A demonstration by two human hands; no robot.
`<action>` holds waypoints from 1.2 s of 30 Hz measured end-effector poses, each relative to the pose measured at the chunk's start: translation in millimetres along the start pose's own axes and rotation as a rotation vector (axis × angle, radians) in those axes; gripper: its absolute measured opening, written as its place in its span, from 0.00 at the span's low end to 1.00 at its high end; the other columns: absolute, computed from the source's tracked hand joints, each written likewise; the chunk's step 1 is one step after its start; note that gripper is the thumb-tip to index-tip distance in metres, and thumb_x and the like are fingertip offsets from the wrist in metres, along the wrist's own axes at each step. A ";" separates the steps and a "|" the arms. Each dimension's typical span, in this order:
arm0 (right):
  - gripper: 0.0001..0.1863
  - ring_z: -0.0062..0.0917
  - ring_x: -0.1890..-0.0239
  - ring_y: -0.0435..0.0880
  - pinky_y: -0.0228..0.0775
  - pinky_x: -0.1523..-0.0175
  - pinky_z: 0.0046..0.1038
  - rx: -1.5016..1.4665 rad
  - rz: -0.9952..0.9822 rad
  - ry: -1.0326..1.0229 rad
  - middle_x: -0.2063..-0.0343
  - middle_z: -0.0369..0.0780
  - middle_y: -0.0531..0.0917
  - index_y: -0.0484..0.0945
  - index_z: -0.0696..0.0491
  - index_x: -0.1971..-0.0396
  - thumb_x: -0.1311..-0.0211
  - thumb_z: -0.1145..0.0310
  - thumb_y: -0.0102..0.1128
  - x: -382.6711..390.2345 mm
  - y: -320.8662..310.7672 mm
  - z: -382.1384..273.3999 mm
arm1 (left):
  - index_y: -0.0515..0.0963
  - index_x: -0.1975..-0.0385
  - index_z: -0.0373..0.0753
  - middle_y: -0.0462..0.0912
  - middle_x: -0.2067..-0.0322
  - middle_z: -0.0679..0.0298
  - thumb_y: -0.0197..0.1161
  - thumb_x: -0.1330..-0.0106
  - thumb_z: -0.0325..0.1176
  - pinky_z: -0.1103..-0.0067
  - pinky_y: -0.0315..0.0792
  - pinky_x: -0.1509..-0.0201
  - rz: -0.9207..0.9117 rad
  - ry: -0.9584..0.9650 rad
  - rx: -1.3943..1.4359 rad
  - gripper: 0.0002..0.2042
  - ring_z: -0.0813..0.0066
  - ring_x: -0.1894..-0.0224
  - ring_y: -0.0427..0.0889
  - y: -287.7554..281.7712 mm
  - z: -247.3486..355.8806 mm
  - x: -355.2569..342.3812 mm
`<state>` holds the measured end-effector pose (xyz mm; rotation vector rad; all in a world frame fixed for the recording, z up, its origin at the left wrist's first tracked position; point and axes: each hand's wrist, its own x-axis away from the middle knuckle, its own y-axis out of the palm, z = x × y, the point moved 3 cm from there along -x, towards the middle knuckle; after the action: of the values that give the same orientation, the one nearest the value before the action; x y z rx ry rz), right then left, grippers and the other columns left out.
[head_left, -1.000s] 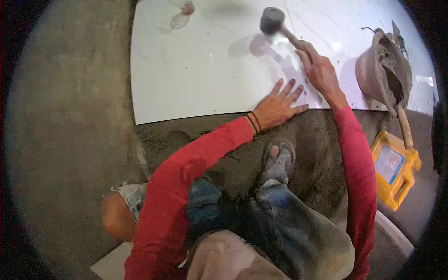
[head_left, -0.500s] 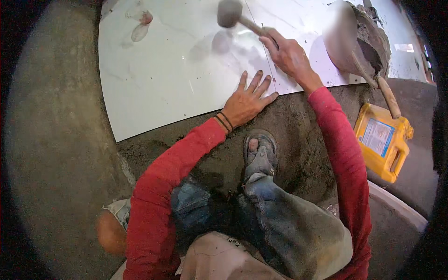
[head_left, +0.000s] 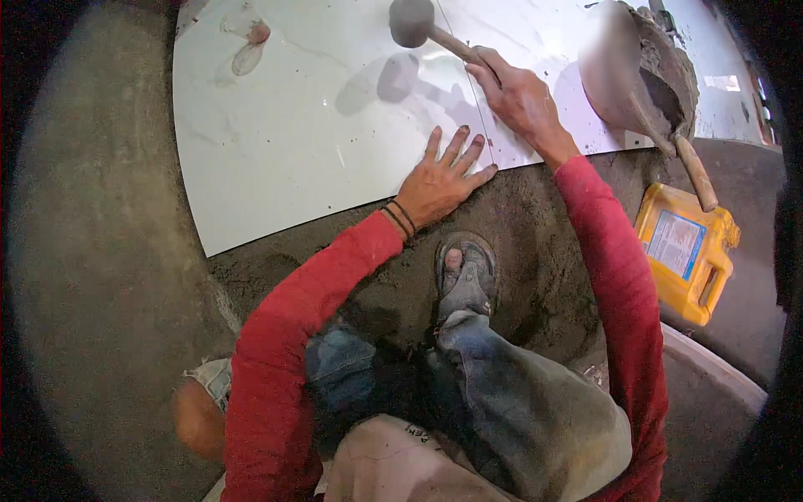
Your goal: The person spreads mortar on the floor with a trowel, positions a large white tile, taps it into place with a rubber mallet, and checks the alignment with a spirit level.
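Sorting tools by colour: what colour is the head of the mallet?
Dark grey to black; the mallet head shows best in the head view, held in the right hand.

bucket [head_left: 619,71] on tile [head_left: 293,125], jug [head_left: 686,251] right

tile [head_left: 318,125]: glazed white ceramic by its look, smooth and glossy; shadows and highlights are mirrored on it.
mallet [head_left: 411,22]: head of dull grey rubber, matt; handle of pale wood, gripped by the right hand [head_left: 523,99].
mortar bed [head_left: 535,243]: damp grey sand-cement, coarse and rough; it is touched by the heel of the left hand [head_left: 439,177].
floor [head_left: 100,251]: bare concrete, matt and grainy.
pan [head_left: 640,71]: worn and dull, caked with grey mortar.
trowel handle [head_left: 696,173]: plain wood.
jerrycan [head_left: 686,251]: yellow plastic, slightly shiny, with a paper label.
sleeves [head_left: 293,335]: red knitted cloth, matt.
sandal [head_left: 466,276]: dusty rubber.
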<state>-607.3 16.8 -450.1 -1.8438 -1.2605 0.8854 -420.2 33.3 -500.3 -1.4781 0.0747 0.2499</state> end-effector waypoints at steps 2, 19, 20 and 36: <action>0.18 0.51 0.74 0.84 0.76 0.69 0.48 -0.025 0.051 0.010 0.78 0.51 0.82 0.75 0.45 0.48 0.29 0.49 0.51 -0.2 -0.7 2.3 | 0.69 0.37 0.58 0.66 0.34 0.53 0.50 0.32 0.38 0.43 0.57 0.32 0.002 -0.003 -0.004 0.22 0.48 0.32 0.64 1.7 -0.3 0.2; 0.22 0.49 0.76 0.83 0.73 0.72 0.48 0.104 -0.063 -0.022 0.83 0.50 0.80 0.75 0.50 0.61 0.29 0.44 0.50 -0.4 -1.2 18.1 | 0.67 0.34 0.64 0.62 0.30 0.63 0.56 0.37 0.39 0.41 0.55 0.32 -0.110 -0.045 0.064 0.27 0.58 0.27 0.58 -13.9 -10.3 16.6; 0.22 0.50 0.76 0.83 0.73 0.71 0.48 0.173 -0.130 -0.046 0.83 0.50 0.80 0.75 0.50 0.60 0.29 0.43 0.49 0.4 0.0 20.4 | 0.67 0.34 0.64 0.62 0.30 0.63 0.56 0.37 0.39 0.41 0.55 0.32 -0.109 -0.042 0.064 0.27 0.58 0.27 0.58 -14.0 -9.4 15.2; 0.18 0.54 0.72 0.82 0.71 0.68 0.52 0.145 -0.097 0.063 0.78 0.54 0.81 0.74 0.52 0.59 0.27 0.51 0.49 -23.1 8.0 9.8 | 0.70 0.37 0.62 0.58 0.29 0.52 0.55 0.34 0.47 0.34 0.49 0.33 -0.012 -0.316 0.194 0.23 0.42 0.29 0.58 2.0 15.4 -0.8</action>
<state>-618.6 -5.4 -458.6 -1.6701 -1.2039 0.8371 -423.0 48.7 -500.6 -1.2312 -0.1603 0.4508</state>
